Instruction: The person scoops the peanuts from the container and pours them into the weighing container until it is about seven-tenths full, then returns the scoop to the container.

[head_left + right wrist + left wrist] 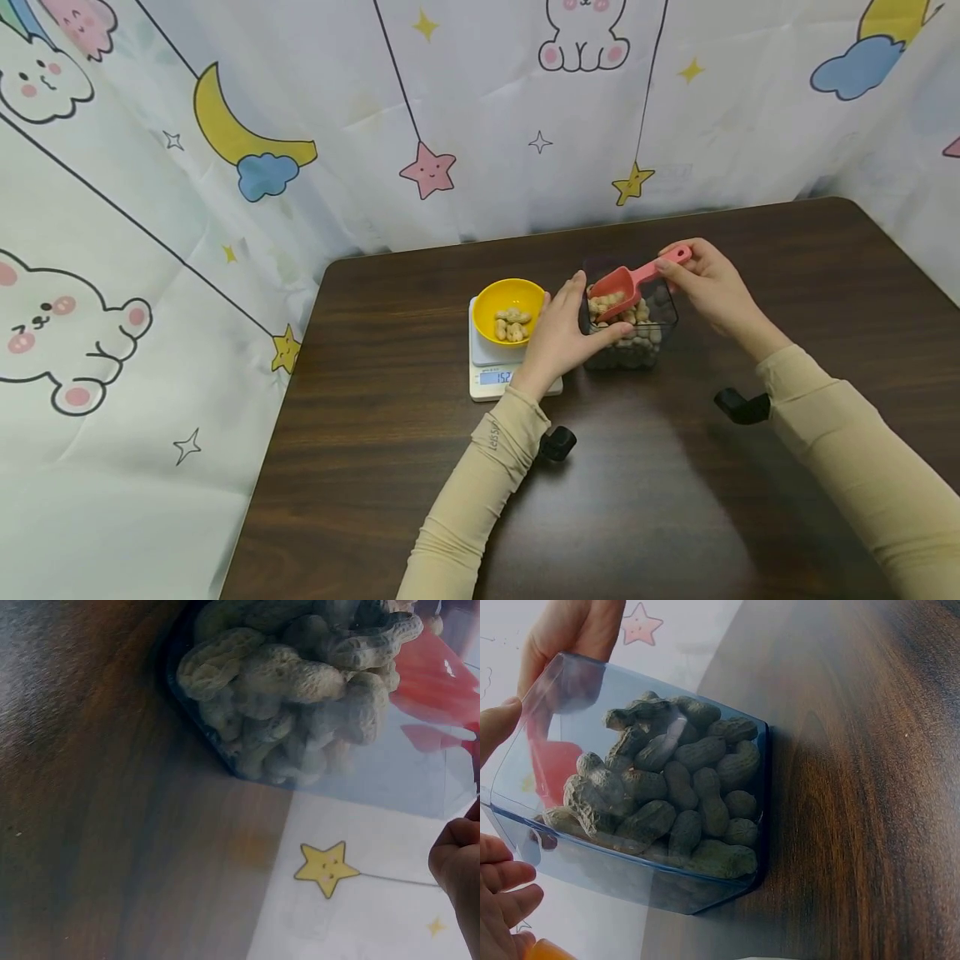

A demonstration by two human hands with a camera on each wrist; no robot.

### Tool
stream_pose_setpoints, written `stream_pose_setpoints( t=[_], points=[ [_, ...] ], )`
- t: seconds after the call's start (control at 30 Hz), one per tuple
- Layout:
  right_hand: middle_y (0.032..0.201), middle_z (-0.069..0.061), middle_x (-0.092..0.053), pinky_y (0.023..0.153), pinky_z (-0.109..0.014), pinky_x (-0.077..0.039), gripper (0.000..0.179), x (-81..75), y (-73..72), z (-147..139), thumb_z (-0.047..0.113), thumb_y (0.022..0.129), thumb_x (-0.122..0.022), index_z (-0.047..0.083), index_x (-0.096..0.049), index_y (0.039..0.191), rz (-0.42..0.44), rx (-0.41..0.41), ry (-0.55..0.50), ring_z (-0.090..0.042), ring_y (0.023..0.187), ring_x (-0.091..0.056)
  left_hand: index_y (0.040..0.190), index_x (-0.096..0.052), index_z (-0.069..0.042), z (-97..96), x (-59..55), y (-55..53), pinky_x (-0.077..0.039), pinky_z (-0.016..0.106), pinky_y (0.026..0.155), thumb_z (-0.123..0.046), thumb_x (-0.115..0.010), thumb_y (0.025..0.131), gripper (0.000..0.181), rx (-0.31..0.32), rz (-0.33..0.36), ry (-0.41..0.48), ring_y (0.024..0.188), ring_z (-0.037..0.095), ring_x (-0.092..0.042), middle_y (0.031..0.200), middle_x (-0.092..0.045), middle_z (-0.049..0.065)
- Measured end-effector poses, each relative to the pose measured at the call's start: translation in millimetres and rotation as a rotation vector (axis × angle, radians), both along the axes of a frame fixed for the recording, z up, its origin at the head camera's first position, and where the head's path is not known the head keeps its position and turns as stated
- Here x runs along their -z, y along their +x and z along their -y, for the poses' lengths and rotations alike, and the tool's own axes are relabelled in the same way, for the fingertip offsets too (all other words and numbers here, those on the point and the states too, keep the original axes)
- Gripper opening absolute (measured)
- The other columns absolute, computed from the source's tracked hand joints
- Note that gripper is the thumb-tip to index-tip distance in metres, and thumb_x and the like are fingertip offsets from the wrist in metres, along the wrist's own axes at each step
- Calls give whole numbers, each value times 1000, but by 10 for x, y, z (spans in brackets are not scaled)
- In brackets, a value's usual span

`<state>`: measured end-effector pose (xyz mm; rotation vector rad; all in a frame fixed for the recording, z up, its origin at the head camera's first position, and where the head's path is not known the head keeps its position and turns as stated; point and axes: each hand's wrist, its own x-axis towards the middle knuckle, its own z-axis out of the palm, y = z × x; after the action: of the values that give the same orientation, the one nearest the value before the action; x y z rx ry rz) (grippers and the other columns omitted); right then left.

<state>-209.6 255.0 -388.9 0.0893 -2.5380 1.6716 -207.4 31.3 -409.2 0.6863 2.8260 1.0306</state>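
One clear box point(628, 353) of peanuts point(682, 780) stands on a dark wooden bench point(375, 433). Of the person's two hands, the right hand point(708, 282) pinches the handle of a pink scoop point(632, 285), its head tilted inside the box with peanuts in it. The left hand point(561, 332) lies open against the box's left side, thumb stretched along the near rim. Just left, a yellow bowl point(486, 298) with a few peanuts sits on a white scale point(478, 371), its display point(495, 378) partly covered by the left wrist.
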Motion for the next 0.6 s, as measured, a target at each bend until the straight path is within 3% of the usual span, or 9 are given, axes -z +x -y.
stream_pose_setpoints(
  t=[0.2, 0.27, 0.47, 0.6],
  points=[
    [78, 14, -52, 62, -14, -46, 24, 15, 48, -38, 23, 94, -54, 12, -46, 114, 28, -2, -53, -4, 69, -48, 150, -18, -16, 0, -14, 10, -11, 40, 121, -67, -56, 78, 96, -12, 7, -7, 143, 12, -25, 156, -21, -5],
    [76, 13, -52, 60, -15, -46, 23, 17, 66, -36, 24, 93, -55, 13, -46, 112, 42, 0, -124, -5, 68, -48, 150, -18, -17, 0, -20, 11, -11, 40, 121, -67, -56, 78, 96, -15, 11, -10, 143, 12, -24, 156, -21, -6],
    [77, 6, -53, 59, -14, -44, 24, 43, 135, 1, 20, 90, -59, 8, -44, 106, 60, -24, -487, -7, 66, -46, 150, -18, -17, -4, -28, 11, -12, 41, 120, -67, -56, 78, 96, -14, 15, -12, 143, 13, -24, 156, -21, -5],
    [79, 5, -55, 60, -14, -44, 23, 68, 164, 30, 19, 90, -59, 7, -43, 102, 40, -28, -571, -6, 66, -46, 150, -18, -16, -4, -27, 14, -10, 41, 121, -67, -57, 78, 96, -11, 10, -16, 143, 13, -24, 156, -22, -5]
  ],
)
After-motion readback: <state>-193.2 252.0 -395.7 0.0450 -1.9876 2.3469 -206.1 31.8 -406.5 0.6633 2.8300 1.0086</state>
